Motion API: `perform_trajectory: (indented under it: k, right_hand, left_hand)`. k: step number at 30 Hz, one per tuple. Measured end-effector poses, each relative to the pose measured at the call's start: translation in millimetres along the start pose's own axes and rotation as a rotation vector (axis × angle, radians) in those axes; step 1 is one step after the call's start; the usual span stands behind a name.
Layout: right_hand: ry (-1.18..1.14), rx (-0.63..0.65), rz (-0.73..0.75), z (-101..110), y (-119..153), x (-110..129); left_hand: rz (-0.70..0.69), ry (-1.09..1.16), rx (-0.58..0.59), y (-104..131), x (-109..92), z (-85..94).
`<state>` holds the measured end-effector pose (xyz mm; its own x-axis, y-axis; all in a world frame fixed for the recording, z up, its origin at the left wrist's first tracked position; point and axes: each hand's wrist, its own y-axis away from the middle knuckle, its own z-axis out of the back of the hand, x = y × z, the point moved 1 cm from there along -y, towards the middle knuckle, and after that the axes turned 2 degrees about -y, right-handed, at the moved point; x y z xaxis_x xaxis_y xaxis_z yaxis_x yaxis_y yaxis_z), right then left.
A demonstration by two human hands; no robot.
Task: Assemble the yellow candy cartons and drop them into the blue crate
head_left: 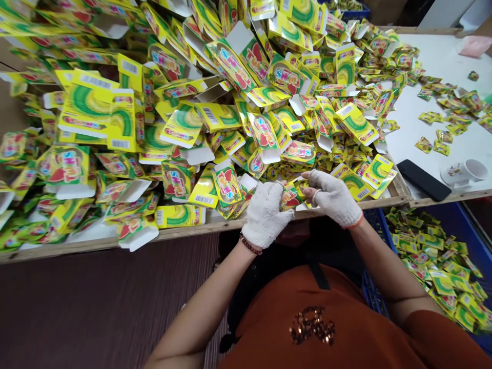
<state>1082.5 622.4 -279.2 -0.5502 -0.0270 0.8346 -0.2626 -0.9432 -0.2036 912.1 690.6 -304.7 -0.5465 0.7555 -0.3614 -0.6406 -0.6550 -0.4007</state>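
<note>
My left hand (266, 214), in a white glove with bare fingertips, is closed around the left end of a small yellow and green printed box (291, 197) with a watermelon picture. My right hand (333, 199), gloved the same way, has its thumb and fingers pinched at the box's right end. Whether those fingertips also hold a small packet cannot be made out. Both hands are at the table's front edge, just before a heap of similar printed boxes (226, 187), many with white flaps standing open. Small shiny packets (295, 171) lie among the boxes right behind my hands.
A wooden rim (192, 231) runs along the table front. To the right are a black phone (423, 179), a white mug (464, 173) and loose packets (441, 135). Below on the right, a blue crate (471, 241) holds many filled-looking boxes. Boxes pile high at the back left.
</note>
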Motion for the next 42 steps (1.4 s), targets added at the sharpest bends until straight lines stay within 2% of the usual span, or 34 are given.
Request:
perform_trajectory:
  k: [2, 5, 6, 8, 11, 13, 15, 18, 20, 22, 24, 26, 28, 29, 31, 36, 40, 42]
  right_hand:
    - [-0.046, -0.015, -0.027, 0, 3, -3]
    - [0.090, -0.106, 0.048, -2, 9, -1]
    - [0.130, -0.097, 0.069, -3, 11, 0]
    - [0.125, 0.025, 0.051, -6, 14, 3]
    - [-0.076, 0.260, -0.097, -6, 17, 5]
    - [-0.176, 0.310, -0.146, -2, 15, 7]
    - [-0.128, 0.251, -0.052, 5, 9, 7]
    - [0.073, 0.177, 0.172, 13, -2, 6]
    - [0.161, 0.206, 0.252, 13, -6, 2]
    - [0.180, 0.213, 0.307, 8, -5, -3]
    - [0.120, 0.078, 0.339, 1, -2, -11]
    - [-0.011, -0.172, 0.302, -6, 4, -20]
    - [-0.133, -0.341, 0.210, -12, 8, -31]
    - [-0.167, -0.360, 0.170, -15, 10, -35]
    - [-0.173, -0.311, 0.141, -18, 11, -40]
    - [-0.205, -0.276, 0.098, -18, 8, -40]
    - [-0.441, -0.309, -0.015, -21, 8, -42]
    - [-0.429, -0.281, -0.044, -21, 8, -42]
  left_hand:
    - [0.008, -0.012, -0.002, 0, 1, -0.8]
    - [0.002, -0.024, -0.012, 0, 1, -2.9]
    - [0.005, -0.018, -0.018, 1, 0, -3.8]
    - [0.014, 0.006, -0.027, 2, -2, -6.1]
    - [0.050, 0.078, -0.053, 3, -7, -10.1]
    - [0.097, 0.179, -0.098, 3, -11, -12.4]
    - [0.133, 0.332, -0.127, 1, -14, -13.5]
    - [0.130, 0.549, -0.077, -4, -14, -13.3]
    - [0.155, 0.647, -0.059, -6, -11, -13.4]
    - [0.225, 0.728, -0.097, -6, -6, -15.4]
    - [0.301, 0.819, -0.163, -5, -1, -19.6]
    - [0.328, 0.892, -0.216, -4, 3, -24.7]
    - [0.289, 0.922, -0.220, -4, 6, -29.1]
    - [0.250, 0.910, -0.208, -5, 7, -30.5]
    - [0.159, 0.831, -0.185, -7, 10, -31.6]
    - [-0.010, 0.648, -0.185, -14, 16, -28.9]
    - [0.057, 0.679, -0.175, -19, 17, -26.4]
    - [0.102, 0.724, -0.144, -22, 16, -25.6]
